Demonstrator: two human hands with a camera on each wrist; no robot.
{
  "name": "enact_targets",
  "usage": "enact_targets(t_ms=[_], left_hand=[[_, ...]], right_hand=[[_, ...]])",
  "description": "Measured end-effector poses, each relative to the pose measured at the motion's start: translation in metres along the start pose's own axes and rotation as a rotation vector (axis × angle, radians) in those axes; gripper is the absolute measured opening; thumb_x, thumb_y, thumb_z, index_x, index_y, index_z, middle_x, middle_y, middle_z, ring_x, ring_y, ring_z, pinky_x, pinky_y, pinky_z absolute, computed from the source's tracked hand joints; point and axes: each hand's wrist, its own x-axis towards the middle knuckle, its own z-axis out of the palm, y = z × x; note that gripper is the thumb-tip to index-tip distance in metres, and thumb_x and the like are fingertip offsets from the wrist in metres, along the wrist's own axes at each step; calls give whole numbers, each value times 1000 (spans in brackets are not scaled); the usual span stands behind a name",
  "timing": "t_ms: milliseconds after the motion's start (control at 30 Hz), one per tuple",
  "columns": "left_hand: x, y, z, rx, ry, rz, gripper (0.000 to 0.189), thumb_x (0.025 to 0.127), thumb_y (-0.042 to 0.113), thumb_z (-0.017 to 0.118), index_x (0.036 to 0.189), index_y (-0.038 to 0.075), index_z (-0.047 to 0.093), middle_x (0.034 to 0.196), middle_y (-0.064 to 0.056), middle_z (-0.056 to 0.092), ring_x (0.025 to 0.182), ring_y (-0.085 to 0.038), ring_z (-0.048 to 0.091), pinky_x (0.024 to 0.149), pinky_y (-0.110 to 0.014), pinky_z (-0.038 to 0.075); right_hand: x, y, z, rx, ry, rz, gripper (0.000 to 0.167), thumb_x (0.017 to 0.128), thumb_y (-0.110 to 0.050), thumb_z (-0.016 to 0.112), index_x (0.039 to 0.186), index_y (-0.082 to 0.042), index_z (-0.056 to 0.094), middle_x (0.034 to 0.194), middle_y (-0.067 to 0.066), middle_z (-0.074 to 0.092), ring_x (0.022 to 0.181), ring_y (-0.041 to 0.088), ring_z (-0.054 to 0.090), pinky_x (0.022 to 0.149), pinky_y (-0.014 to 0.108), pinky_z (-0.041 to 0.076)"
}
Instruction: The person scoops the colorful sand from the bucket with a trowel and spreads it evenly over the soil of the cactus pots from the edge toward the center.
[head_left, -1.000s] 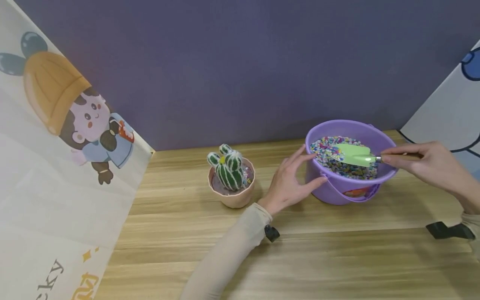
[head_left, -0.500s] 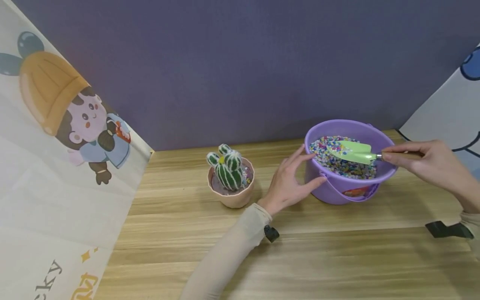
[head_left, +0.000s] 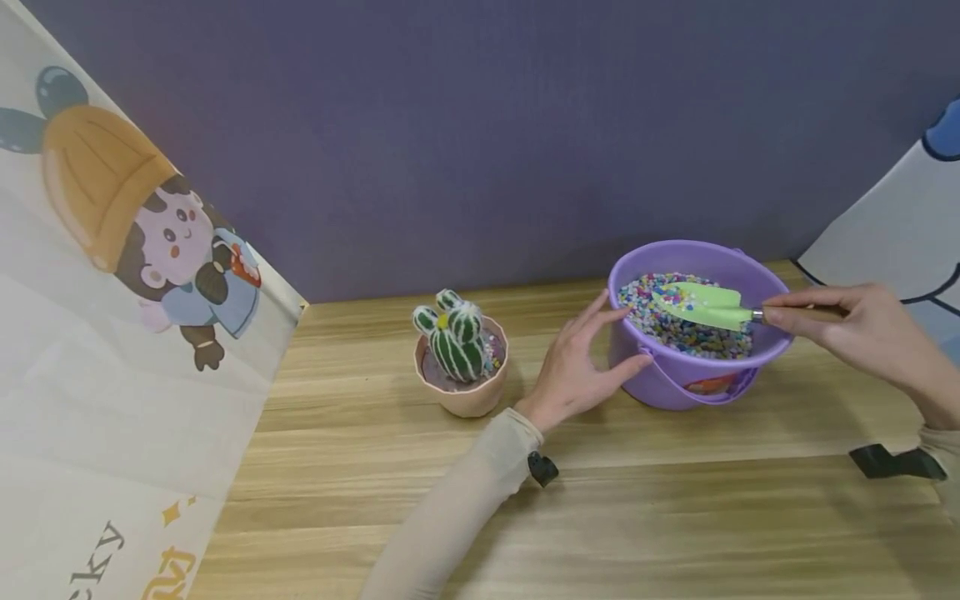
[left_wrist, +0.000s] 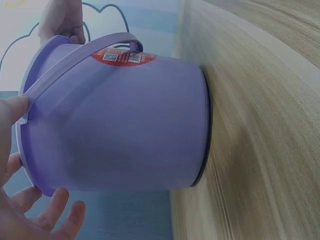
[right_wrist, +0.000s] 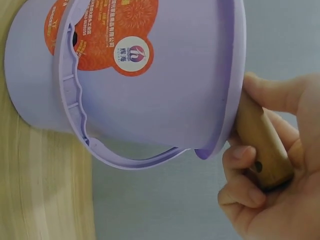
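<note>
A purple bucket of small multicoloured pebbles stands at the right of the head view. My left hand rests on its left side, thumb near the handle's hinge and the other fingers spread along the rim, as the left wrist view also shows. With my right hand I grip the wooden handle of a small green trowel. Its blade lies over the pebbles inside the bucket, with some pebbles on its tip end. The bucket hides the blade in the right wrist view.
A potted cactus in a pink pot stands left of my left hand on the wooden table. Behind is a dark blue-grey wall. A white printed panel lines the left side.
The trowel blade has shifted slightly left and turned, so more pebbles show on its tip end. My left hand, the bucket and the cactus have stayed in place.
</note>
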Motion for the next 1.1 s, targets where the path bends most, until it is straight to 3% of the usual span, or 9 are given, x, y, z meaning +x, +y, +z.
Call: enact_targets(t_ms=[633, 800, 967, 1100], left_hand=[[0, 1, -1, -7, 29, 24, 69, 93, 56, 77, 154, 31, 55, 176, 13, 24, 159, -26, 38, 128, -56, 34], [0, 2, -2, 7, 21, 11, 70, 93, 58, 76, 155, 34, 53, 175, 15, 24, 158, -26, 38, 127, -58, 35], [-1, 2, -2, 29, 12, -3, 73, 94, 60, 73, 158, 33, 51, 175, 16, 26, 155, -23, 43, 123, -57, 41], [-5, 3, -3, 51, 31, 4, 74, 95, 60, 72, 159, 31, 49, 173, 14, 35, 149, -18, 48, 119, -49, 47]], right_hand=[[-2, -4, -2, -7, 14, -19, 43, 99, -38, 78, 125, -4, 78, 94, -39, 69, 88, -27, 57, 68, 3, 46], [-3, -8, -2, -2, 18, -22, 43, 99, -39, 77, 125, -4, 78, 94, -39, 69, 87, -26, 58, 68, 3, 47], [-4, -14, -2, 1, 21, -30, 41, 101, -35, 75, 126, -2, 77, 94, -41, 68, 87, -27, 57, 68, 2, 46], [-5, -18, -2, -10, 9, -24, 41, 101, -36, 75, 127, -3, 77, 95, -42, 66, 88, -28, 55, 68, 2, 44]])
